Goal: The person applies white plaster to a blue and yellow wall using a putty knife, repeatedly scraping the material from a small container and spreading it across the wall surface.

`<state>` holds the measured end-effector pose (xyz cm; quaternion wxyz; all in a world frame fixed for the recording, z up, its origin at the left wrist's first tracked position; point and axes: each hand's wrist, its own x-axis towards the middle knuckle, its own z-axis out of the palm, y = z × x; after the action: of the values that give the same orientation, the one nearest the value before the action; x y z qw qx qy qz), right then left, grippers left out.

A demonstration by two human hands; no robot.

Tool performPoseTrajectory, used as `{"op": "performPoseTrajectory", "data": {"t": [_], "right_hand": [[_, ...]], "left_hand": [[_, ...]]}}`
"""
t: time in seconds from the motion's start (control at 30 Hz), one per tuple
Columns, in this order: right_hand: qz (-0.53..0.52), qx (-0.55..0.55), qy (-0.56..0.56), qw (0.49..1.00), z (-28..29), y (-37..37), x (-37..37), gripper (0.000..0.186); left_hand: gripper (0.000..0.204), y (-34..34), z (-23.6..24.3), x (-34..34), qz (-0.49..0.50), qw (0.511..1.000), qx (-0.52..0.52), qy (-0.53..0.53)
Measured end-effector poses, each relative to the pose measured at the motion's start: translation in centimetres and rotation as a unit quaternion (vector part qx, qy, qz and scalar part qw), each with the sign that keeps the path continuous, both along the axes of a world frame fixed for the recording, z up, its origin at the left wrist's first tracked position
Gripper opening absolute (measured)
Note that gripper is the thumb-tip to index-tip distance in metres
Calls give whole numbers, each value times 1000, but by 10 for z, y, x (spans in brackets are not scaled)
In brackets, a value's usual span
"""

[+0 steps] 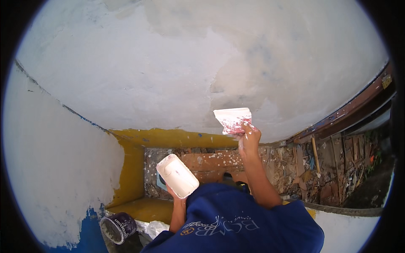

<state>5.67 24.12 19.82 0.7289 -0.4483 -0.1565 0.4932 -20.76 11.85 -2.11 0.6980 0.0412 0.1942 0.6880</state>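
Note:
My right hand (250, 140) is closed round a red putty spreader (233, 120) smeared with white filler, its broad edge turned up toward the wall. The wall (181, 76) before me carries patches of white filler over a greyer coat. Lower and to the left, my left hand (177, 197) holds a white rectangular tub (177, 176) from beneath; most of its fingers are hidden by it. Whitish filler lies inside the tub. The spreader is apart from the tub; whether it touches the wall I cannot tell.
A dark paint bucket (118, 227) stands at the lower left beside a crumpled clear plastic bag (155, 228). Yellow paint (177, 135) runs along the wall's foot. Boards and debris (312, 168) cover the ground at right, near a brown frame (337, 116). White drops spot the reddish floor (206, 162).

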Motion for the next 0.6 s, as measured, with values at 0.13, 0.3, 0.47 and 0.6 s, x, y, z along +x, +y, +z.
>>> {"op": "performPoseTrajectory", "data": {"t": [0.13,0.3,0.47,0.6], "right_hand": [[7,-97,54,994,-30,48,-3,21],[5,-45,58,997,36,97,2,20],[-19,96,22,995,65,39,2,23],[-36,47,17,998,4,-1,-8,19]], "left_hand": [[58,-3,-15,-3,29,999,-12,-21],[59,-1,0,-1,15,1000,6,-3],[59,-8,-18,-9,30,1000,-5,6],[60,-4,5,1,19,998,9,-53]]}}
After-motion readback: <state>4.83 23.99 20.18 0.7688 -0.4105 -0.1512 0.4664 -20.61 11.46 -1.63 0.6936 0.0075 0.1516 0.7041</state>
